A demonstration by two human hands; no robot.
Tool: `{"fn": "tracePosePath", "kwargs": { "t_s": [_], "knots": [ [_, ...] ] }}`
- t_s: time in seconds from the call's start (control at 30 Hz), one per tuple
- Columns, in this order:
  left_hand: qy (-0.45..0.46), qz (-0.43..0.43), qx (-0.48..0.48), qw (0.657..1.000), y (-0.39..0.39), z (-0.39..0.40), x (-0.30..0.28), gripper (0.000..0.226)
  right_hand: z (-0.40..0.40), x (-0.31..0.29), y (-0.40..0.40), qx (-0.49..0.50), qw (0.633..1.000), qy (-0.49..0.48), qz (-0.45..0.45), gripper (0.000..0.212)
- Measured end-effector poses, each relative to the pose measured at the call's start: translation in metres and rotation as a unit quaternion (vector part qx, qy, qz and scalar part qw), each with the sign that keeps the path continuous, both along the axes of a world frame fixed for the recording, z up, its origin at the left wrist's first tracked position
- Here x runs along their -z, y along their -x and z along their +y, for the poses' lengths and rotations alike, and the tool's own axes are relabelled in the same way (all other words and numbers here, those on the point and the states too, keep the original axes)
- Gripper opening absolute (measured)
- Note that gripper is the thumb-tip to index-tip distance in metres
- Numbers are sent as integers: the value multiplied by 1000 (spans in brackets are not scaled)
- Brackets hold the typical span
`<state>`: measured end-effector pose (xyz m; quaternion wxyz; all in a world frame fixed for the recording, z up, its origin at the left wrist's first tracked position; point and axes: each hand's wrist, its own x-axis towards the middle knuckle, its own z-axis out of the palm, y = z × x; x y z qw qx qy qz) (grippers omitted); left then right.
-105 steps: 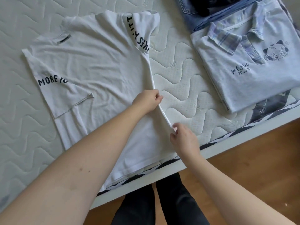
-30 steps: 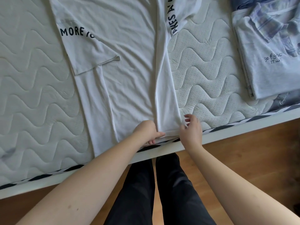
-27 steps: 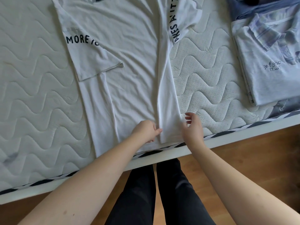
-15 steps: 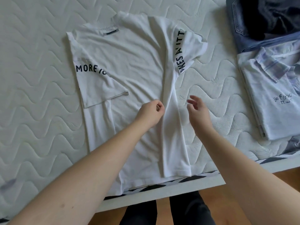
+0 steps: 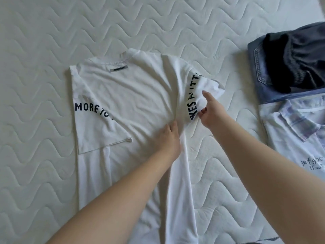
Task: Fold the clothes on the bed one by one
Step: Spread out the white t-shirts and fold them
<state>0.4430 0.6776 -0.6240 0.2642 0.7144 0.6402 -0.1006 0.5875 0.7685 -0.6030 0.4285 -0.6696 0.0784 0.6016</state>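
Observation:
A white t-shirt [image 5: 133, 95] with black lettering lies back-up on the quilted mattress [image 5: 35, 50], both long sides folded inward. Its left sleeve is folded in over the back and reads "MORE TO". My left hand [image 5: 168, 138] rests flat, fingers straight, on the shirt beside the right fold line. My right hand [image 5: 209, 110] pinches the lower edge of the right sleeve [image 5: 205, 87], which sticks out past the fold, with the index finger stretched over it.
At the right lie a folded pale polo shirt [image 5: 299, 138] with a plaid collar, and behind it folded blue jeans [image 5: 260, 71] with a dark garment [image 5: 299, 62] on top. Bare mattress spreads to the left and beyond the shirt.
Both hands moved from the shirt's hem at the bed edge up to the sleeve area. The left hand flattened on the shirt. The right hand took hold of the right sleeve.

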Motion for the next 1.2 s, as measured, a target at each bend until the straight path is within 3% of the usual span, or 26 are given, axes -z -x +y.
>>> {"fn": "tracePosePath", "kwargs": {
  "t_s": [0.13,0.23,0.33,0.4,0.47,0.6,0.63,0.73,0.8,0.9,1.0,1.07,1.13,1.2],
  "knots": [
    [-14,-56,-33,998,8,1,4,64,18,-4,3,-36,998,-5,-47,44],
    [10,-110,-61,992,17,0,3,63,25,-9,11,-41,990,-79,-105,41],
    [30,-147,-64,987,26,-3,1,46,30,-19,28,-85,971,-156,-160,28],
    [58,-170,-55,982,36,-3,-1,31,33,-27,48,-125,946,-204,-220,14],
    [104,-230,-87,964,49,1,-5,21,35,-34,72,-173,907,-245,-296,14],
    [157,-272,-167,935,78,20,-9,32,40,-31,117,-328,823,-284,-367,26],
    [161,-303,-223,912,87,27,-8,34,39,-30,126,-383,799,-293,-360,29],
    [135,-415,-418,797,114,53,-5,29,34,-22,141,-470,746,-349,-318,41],
    [94,-428,-499,748,126,72,-4,28,33,-17,137,-447,758,-348,-323,38],
    [47,-431,-548,715,132,102,4,20,38,-6,120,-394,802,-278,-353,38],
    [50,-403,-590,698,128,130,5,83,45,8,98,-378,808,-208,-401,44],
    [57,-372,-590,715,118,143,4,105,52,16,84,-386,810,-156,-412,50],
    [62,-343,-566,748,108,149,6,93,56,22,74,-405,818,-119,-391,57],
    [66,-338,-538,769,100,153,9,56,60,26,67,-435,800,-106,-398,57]
  ]
}}
